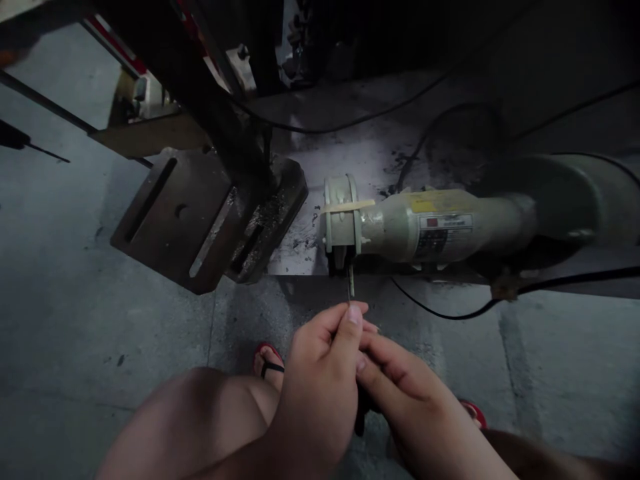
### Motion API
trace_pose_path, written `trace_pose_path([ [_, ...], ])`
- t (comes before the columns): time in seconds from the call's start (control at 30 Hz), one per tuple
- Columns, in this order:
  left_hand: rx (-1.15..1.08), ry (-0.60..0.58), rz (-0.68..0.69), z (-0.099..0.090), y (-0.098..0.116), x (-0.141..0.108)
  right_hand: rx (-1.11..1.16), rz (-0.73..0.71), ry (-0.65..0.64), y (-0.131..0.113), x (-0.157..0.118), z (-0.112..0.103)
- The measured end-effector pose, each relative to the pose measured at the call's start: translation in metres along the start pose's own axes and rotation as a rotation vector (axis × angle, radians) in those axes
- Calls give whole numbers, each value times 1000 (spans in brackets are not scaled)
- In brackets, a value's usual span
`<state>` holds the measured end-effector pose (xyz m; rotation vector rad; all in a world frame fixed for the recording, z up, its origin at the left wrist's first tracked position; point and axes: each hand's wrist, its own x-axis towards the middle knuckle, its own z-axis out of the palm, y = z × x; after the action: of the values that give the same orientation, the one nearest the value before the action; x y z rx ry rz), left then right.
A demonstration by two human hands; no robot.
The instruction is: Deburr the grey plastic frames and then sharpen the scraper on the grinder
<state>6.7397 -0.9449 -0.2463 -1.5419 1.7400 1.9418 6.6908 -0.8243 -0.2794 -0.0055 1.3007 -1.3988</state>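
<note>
My left hand (325, 367) is closed, thumb and forefinger pinching a thin metal rod (350, 287) that points up at the bench grinder. The rod's far end meets the dark gap below the grinder's wheel guard (343, 227); whether it touches the wheel is hidden. Pressed against the left hand, my right hand (410, 387) is closed too, thumb on fingers. A dark piece (364, 408) shows below and between both hands; I cannot make out whether it is part of the rod. The pale green bench grinder (445, 223) lies across the bench, a light strip (349, 206) over its guard.
To the left stands a slotted metal machine table (175, 213) with metal chips. A black cable (450, 317) hangs along the bench's front edge, and another cable (330, 131) crosses behind. My knee (195, 420) and a red sandal (270, 357) are below.
</note>
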Motion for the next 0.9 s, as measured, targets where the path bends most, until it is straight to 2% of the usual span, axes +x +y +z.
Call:
trace_pose_path([
  [0.4, 79, 51, 28, -3, -7, 4, -61, -55, 35, 9, 3, 0],
  [0.9, 96, 12, 15, -9, -5, 6, 20, -44, 12, 3, 6, 7],
])
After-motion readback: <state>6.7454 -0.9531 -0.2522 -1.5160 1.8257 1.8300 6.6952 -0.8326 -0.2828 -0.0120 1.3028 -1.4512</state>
